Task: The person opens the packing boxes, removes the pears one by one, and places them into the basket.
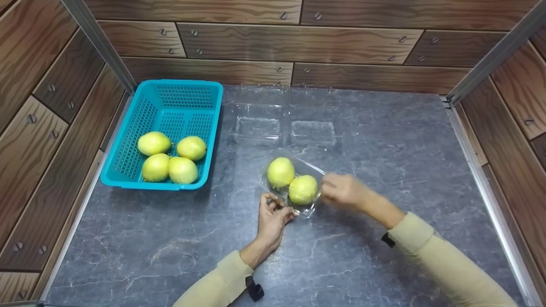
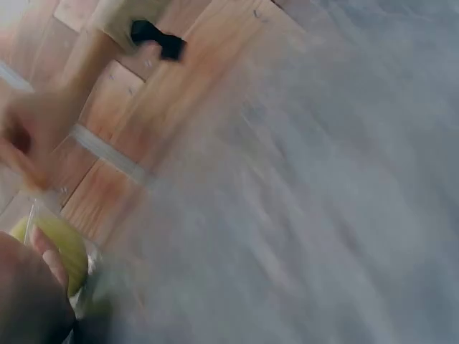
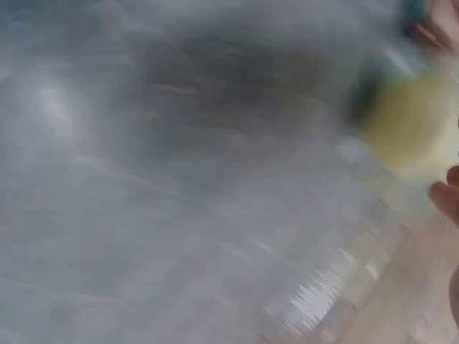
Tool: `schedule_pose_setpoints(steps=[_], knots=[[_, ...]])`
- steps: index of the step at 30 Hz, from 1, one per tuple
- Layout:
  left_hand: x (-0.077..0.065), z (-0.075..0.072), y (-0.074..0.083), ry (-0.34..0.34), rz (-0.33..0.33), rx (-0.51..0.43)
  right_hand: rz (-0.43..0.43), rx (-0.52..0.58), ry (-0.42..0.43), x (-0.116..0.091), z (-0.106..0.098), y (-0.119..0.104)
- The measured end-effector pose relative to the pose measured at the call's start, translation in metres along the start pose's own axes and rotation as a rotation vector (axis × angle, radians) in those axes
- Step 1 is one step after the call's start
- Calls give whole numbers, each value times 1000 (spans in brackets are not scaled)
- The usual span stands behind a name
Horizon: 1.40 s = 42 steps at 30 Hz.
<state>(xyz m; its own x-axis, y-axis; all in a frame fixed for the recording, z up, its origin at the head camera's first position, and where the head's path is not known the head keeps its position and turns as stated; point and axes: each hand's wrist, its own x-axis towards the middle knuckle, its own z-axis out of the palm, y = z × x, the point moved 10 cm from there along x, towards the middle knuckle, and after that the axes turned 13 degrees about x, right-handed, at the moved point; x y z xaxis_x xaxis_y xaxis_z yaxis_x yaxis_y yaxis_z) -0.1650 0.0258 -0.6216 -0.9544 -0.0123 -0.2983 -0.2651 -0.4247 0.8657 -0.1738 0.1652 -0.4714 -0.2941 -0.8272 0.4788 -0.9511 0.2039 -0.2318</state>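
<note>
Two yellow-green round fruits, a farther one (image 1: 280, 172) and a nearer one (image 1: 303, 189), sit in a clear plastic container (image 1: 308, 212) that stands askew on the table. My left hand (image 1: 272, 219) holds the container's near left edge, its thumb at the near corner. At the right side my right hand (image 1: 347, 192), blurred, has its fingers curled at the clear edge and seems to pinch it. The left wrist view shows a fruit (image 2: 68, 251) behind the clear wall, with the right hand (image 2: 39, 136) above. A blurred fruit (image 3: 409, 129) lies beside fingertips (image 3: 446, 202) in the right wrist view.
On the left stands a turquoise basket (image 1: 161, 185) with several more such fruits (image 1: 183, 170) at its near end. Clear plastic containers (image 1: 283, 128) lie open behind the working spot. Wood-patterned walls (image 1: 298, 42) border the grey marbled table (image 1: 170, 243).
</note>
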Motion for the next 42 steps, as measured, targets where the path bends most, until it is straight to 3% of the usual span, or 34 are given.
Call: schedule_pose_setpoints(steps=[2, 3, 7, 12, 18, 23, 31, 42], knots=[[-1, -2, -1, 0, 2, 3, 22, 65, 74, 4, -15, 4], [-1, -2, -2, -2, 1, 5, -69, -29, 138, 4, -22, -2], [-4, -3, -4, -10, -21, 9, -77, 9, 211, 0, -30, 2], [-7, -5, -2, -20, -29, -18, 5, 139, 309, -10, -36, 15], [-3, -19, 6, 15, -56, -17, 131, 325, 418, -20, -40, 33], [6, -38, 21, 59, -65, 23, 237, 428, 495, -30, -43, 45], [27, -65, 48, 101, -55, 72, 313, 405, 581, -42, -43, 54], [60, -83, 73, 91, -50, 279, 391, 459, 695, -54, -39, 65]])
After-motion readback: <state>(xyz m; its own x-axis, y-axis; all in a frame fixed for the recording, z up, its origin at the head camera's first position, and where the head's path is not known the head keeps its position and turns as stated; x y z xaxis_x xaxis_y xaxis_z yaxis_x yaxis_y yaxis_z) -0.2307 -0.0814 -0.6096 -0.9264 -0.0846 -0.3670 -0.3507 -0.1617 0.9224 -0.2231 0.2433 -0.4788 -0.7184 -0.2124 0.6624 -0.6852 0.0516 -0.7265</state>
